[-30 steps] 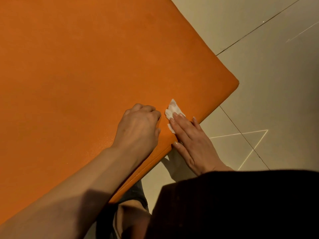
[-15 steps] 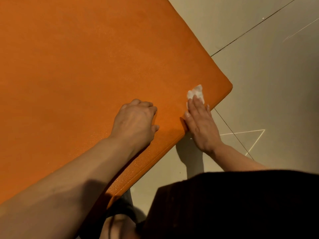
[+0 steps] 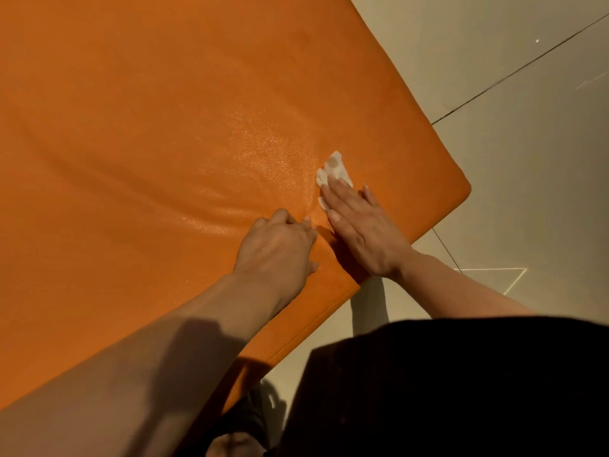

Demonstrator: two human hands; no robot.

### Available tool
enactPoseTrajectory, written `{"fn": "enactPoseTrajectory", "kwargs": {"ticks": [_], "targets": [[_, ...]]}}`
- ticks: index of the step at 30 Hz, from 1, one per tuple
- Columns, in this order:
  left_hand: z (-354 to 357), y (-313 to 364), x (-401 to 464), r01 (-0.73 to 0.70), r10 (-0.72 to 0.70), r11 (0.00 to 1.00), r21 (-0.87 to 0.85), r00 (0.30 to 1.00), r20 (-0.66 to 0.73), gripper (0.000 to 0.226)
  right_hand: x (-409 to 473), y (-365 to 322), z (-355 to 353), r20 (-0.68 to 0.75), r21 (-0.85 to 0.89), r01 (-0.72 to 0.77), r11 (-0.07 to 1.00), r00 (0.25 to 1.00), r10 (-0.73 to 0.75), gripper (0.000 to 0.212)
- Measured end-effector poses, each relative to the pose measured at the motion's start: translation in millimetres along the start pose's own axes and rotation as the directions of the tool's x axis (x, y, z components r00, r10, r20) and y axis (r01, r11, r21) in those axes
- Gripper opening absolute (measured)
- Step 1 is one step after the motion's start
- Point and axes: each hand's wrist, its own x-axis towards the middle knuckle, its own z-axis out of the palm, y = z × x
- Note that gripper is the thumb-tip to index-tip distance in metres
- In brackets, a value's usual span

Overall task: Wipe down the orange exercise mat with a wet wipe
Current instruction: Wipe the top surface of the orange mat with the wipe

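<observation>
Warm, dim light falls on the orange mat (image 3: 148, 159), with a grainy sheen just left of the wet wipe (image 3: 333, 169); dark shadows lie below the right hand (image 3: 362, 225) and across the left forearm; edges bow slightly

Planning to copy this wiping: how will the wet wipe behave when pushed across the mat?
The wipe looks limp and crumpled, so it will probably bunch unless the right hand keeps it flat. The mat shines nearby, so it likely slides easily.
</observation>
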Motion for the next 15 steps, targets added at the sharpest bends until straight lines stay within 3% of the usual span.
{"fn": "enactPoseTrajectory", "kwargs": {"ticks": [4,5,9,10,13,15], "targets": [[2,-1,0,-0.011,0.011,1.000,-0.002,0.999,0.039,0.058,18,22,-15,-0.087,0.036,-0.242,0.970,0.966,0.244,0.066],[1,-2,0,-0.017,0.017,1.000,0.003,0.999,0.043,0.058,18,17,-15,-0.067,0.028,-0.214,0.977,0.974,0.215,0.066],[-5,-7,0,-0.020,0.017,0.998,-0.061,0.999,-0.045,0.052,20,0,-10,0.055,-0.018,0.133,0.991,0.990,-0.132,0.065],[-8,-10,1,-0.016,0.010,0.997,-0.082,0.997,-0.074,0.050,27,3,-14,0.040,-0.019,0.115,0.993,0.993,-0.114,0.063],[-21,-29,7,0.081,-0.105,0.985,-0.153,0.982,-0.154,0.045,52,11,-25,-0.077,-0.006,-0.118,0.993,0.990,0.117,0.065],[-32,-52,13,0.165,-0.191,0.975,-0.147,0.965,-0.179,0.046,65,-2,-25,-0.072,-0.051,-0.102,0.993,0.993,0.099,0.069]]}}
